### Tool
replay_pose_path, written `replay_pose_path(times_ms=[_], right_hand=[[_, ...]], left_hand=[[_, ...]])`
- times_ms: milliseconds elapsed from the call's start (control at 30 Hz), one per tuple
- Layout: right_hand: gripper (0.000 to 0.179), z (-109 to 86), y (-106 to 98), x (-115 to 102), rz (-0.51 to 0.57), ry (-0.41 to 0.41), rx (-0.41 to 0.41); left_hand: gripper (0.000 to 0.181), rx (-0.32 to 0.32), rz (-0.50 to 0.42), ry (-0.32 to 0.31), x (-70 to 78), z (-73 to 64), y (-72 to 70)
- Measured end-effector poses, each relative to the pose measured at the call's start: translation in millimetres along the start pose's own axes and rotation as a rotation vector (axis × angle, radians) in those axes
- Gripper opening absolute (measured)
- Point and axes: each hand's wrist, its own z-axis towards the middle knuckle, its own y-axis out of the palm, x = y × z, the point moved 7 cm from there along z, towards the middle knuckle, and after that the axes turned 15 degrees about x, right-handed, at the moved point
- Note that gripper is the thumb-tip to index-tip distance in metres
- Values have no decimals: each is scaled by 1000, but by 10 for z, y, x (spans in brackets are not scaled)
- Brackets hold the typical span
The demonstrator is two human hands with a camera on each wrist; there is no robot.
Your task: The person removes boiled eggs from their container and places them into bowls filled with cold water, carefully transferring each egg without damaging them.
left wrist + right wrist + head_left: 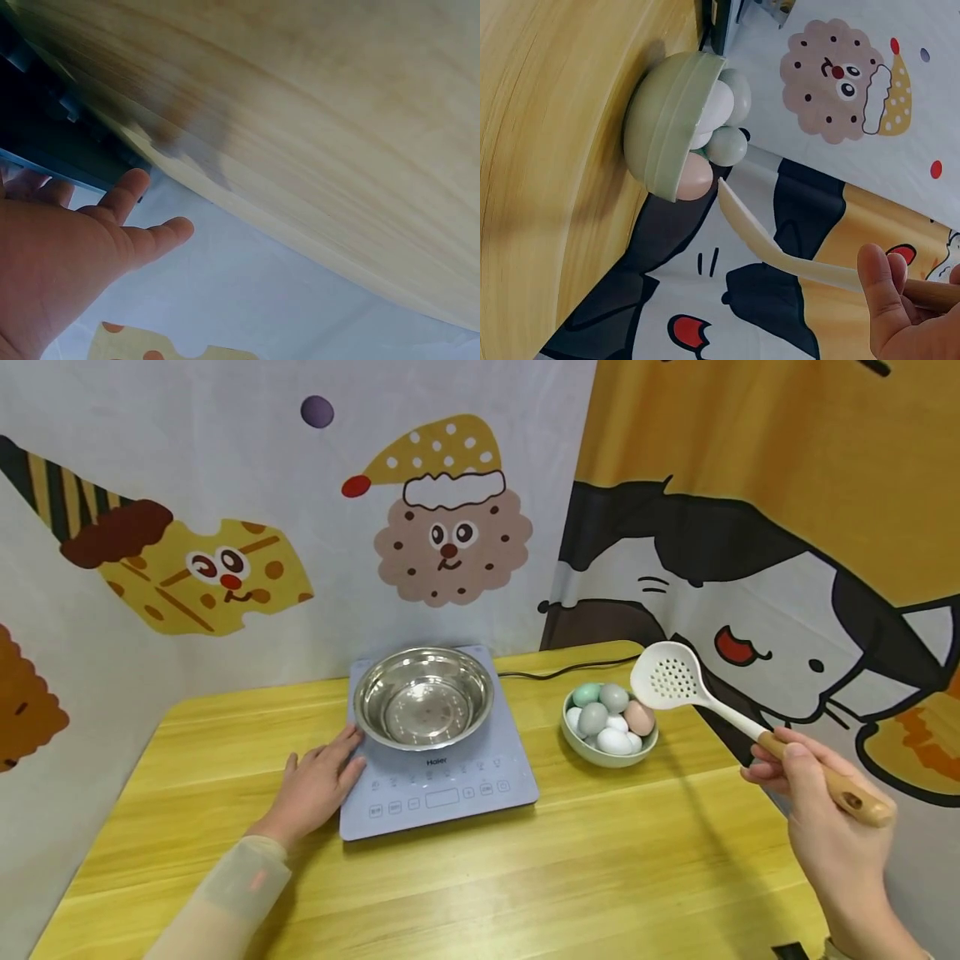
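My right hand [840,810] grips the wooden handle of a white slotted spoon [667,675], its thumb along the top. The spoon's perforated head is up beside a pale green bowl [609,757] of eggs [615,742], white, grey, green and pinkish. In the right wrist view the spoon's tip is close to the pinkish egg [694,178] at the bowl's rim. A steel basin [423,739] stands on a pale blue induction cooktop [450,785], with nothing in it. My left hand [318,785] has its fingers spread loosely at the cooktop's left edge, holding nothing.
The wooden table [600,877] carries all of this. A black cord [555,676] runs from behind the cooktop along the back to the right. Cartoon-printed curtains [300,468] hang close behind the table and along its right side.
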Motion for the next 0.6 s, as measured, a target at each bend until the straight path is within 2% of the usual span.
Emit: replay_pose_path(times_ms=[167, 233, 300, 433, 500, 600], right_hand=[[29, 9, 6, 31, -46, 13, 17], [30, 21, 4, 76, -17, 63, 30], [31, 37, 2, 143, 16, 147, 52], [32, 38, 19, 280, 166, 355, 124], [34, 17, 55, 322, 287, 441, 149], [38, -31, 148, 356, 481, 537, 133]], left_hand=[[61, -3, 10, -6, -35, -23, 3], [60, -2, 10, -9, -44, -32, 2], [60, 1, 10, -11, -52, -36, 8], [60, 4, 7, -11, -35, -30, 19], [59, 3, 8, -8, -19, -20, 26], [59, -4, 15, 2, -2, 2, 41]])
